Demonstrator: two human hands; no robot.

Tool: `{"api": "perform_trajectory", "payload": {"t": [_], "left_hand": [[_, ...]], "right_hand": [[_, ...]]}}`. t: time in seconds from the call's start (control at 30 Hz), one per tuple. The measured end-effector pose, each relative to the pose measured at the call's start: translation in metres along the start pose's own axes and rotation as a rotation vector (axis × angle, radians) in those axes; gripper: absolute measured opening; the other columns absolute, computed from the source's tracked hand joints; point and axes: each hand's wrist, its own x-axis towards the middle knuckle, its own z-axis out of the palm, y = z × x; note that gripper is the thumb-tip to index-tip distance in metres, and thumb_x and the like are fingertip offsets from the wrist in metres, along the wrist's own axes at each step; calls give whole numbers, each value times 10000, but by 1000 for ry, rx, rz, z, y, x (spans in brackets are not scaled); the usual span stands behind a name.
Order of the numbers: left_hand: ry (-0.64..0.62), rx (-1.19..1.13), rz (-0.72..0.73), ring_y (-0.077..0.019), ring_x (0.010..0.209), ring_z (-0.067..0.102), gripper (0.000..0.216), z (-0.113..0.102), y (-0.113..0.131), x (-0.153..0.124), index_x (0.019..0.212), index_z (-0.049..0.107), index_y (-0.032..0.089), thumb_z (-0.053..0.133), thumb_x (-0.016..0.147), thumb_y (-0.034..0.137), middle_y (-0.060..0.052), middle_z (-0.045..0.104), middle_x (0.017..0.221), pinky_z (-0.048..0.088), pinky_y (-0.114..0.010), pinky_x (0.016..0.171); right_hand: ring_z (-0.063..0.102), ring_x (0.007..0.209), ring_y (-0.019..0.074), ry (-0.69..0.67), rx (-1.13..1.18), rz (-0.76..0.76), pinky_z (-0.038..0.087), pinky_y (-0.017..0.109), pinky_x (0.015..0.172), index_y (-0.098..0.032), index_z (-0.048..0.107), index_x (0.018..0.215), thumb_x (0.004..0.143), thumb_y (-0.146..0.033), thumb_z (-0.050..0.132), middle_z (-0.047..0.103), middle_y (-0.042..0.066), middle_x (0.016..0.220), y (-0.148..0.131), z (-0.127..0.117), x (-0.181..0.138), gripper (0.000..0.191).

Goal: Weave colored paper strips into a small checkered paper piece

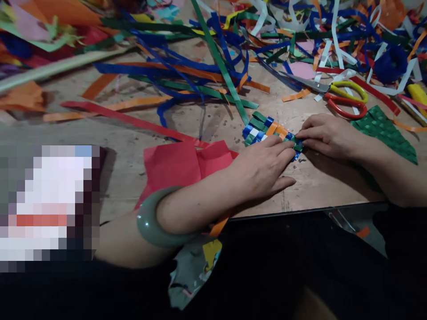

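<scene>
A small woven piece of paper strips (256, 131) in blue, green, orange and white lies on the wooden table. My left hand (263, 164), with a jade-green bangle on its wrist, rests across the near side of this piece. Its fingers are stretched out over the weave, the thumb apart on the wood. At the right end, my right hand (320, 133) pinches the edge of the piece between thumb and fingers. A long green strip (222, 66) runs up and away from the weave's far left corner. Partly under my right forearm lies a green woven piece (388, 131).
Scissors (347, 100) with red and yellow handles lie beyond my right hand. Red paper (171, 164) is beside my left forearm, near a red strip (133, 122). Loose strips (173, 58) heap across the back. A blurred-out object sits at left. The table edge (300, 211) is close.
</scene>
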Motion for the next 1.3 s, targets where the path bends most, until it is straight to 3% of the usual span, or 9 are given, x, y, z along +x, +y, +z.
{"api": "perform_trajectory", "payload": {"t": [0.13, 0.3, 0.47, 0.6, 0.8, 1.1, 1.2, 1.3], "left_hand": [[28, 9, 17, -313, 1197, 652, 459, 1, -1, -2, 1168, 672, 77, 670, 951, 482, -166, 730, 1239, 495, -412, 1093], [18, -13, 3, -322, 1203, 649, 456, 0, -1, -3, 1174, 674, 81, 681, 942, 474, -169, 731, 1242, 517, -416, 1070], [49, -61, 29, -331, 1243, 647, 432, 2, -8, -6, 1253, 650, 79, 636, 976, 410, -187, 721, 1296, 522, -463, 1076], [187, -115, 23, -309, 1226, 674, 356, 6, -14, -10, 1259, 655, 103, 551, 1018, 344, -200, 700, 1348, 564, -457, 1012], [430, -151, -154, -247, 1061, 731, 250, 4, -21, -12, 1046, 719, 214, 497, 1033, 328, -103, 780, 1154, 596, -410, 908], [437, -141, -271, -246, 1065, 708, 332, -7, -22, -16, 1068, 708, 206, 412, 1060, 356, -113, 771, 1112, 581, -417, 906], [472, -149, -326, -268, 1177, 675, 307, -10, -23, -19, 1177, 670, 223, 421, 1061, 359, -120, 742, 1221, 587, -440, 923], [603, -197, -371, -284, 1328, 600, 323, -5, -26, -21, 1334, 558, 256, 467, 1055, 391, -120, 666, 1384, 588, -452, 961]], "right_hand": [[642, 1018, 291, -71, -132, 14, 474, 407, 852, -154, 787, 1087, 1015, -393, 519, 717, 173, 1116, -15, -3, -2, 366], [640, 1077, 325, -158, -171, 79, 481, 428, 868, -133, 774, 1147, 1030, -400, 493, 709, 216, 1168, -29, -4, 3, 405], [656, 1103, 308, -52, -12, 144, 490, 433, 918, -162, 731, 1268, 1021, -351, 472, 735, 171, 1177, -16, -2, 1, 404], [685, 1005, 266, -48, -29, 213, 492, 369, 820, -190, 750, 1213, 990, -410, 519, 766, 123, 1092, -14, -6, -2, 390], [694, 998, 278, -67, -6, 315, 482, 360, 770, -185, 730, 1279, 943, -457, 590, 779, 124, 1090, -21, -8, 2, 455], [648, 780, 187, 62, 89, 410, 407, 316, 675, -197, 784, 920, 926, -294, 553, 777, 68, 891, -25, 3, 16, 250], [620, 708, 162, 206, 279, 418, 437, 303, 665, -191, 752, 842, 890, -253, 574, 750, 39, 807, -19, 4, 15, 194], [614, 702, 161, 377, 406, 420, 459, 300, 643, -201, 712, 774, 878, -258, 579, 737, 24, 802, -13, 1, 12, 178]]}}
